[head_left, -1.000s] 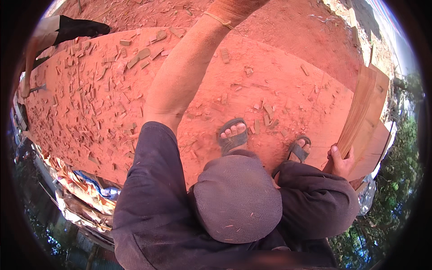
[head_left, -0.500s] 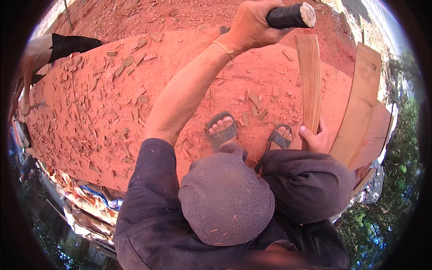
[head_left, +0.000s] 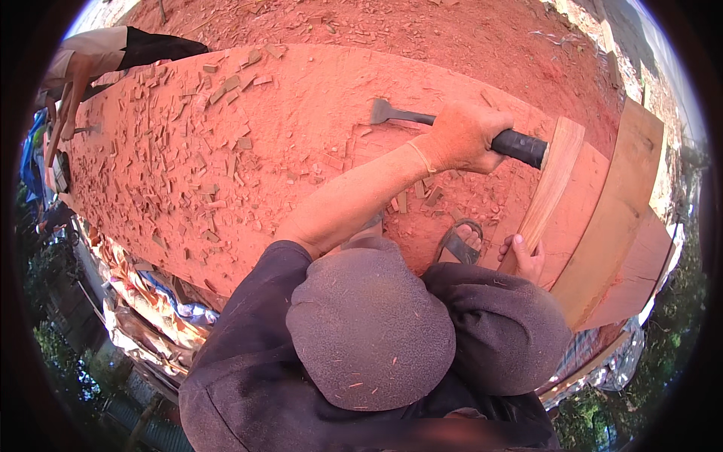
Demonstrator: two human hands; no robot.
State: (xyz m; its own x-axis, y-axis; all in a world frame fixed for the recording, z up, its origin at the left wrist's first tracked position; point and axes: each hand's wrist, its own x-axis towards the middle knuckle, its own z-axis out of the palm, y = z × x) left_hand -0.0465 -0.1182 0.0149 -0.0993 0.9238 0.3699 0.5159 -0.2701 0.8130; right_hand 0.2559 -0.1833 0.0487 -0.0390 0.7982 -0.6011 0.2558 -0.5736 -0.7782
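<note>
My left hand (head_left: 467, 137) is closed around a chisel (head_left: 521, 148). Its thick handle is wrapped in black, and its flat metal blade points left, resting on or just above the large reddish wooden slab (head_left: 316, 98). A flat wooden bat (head_left: 556, 177), narrower toward its grip, is held by my right hand (head_left: 526, 260), with the thumb showing along it. The butt of the chisel handle meets the bat's side in the picture; whether they touch I cannot tell. My sandalled foot (head_left: 463, 239) is on the slab by my right hand.
Several wood chips (head_left: 226, 90) litter the slab, mostly left. A long brown board (head_left: 614, 203) lies at the right. Red earth (head_left: 437, 26) with chips borders the far side. At the far left another person (head_left: 83, 64) bends over the slab, holding a tool.
My left hand has come lower and to the right with the chisel, whose blade now shows. The bat has tilted rightward, and its side now meets the chisel's butt in the picture.
</note>
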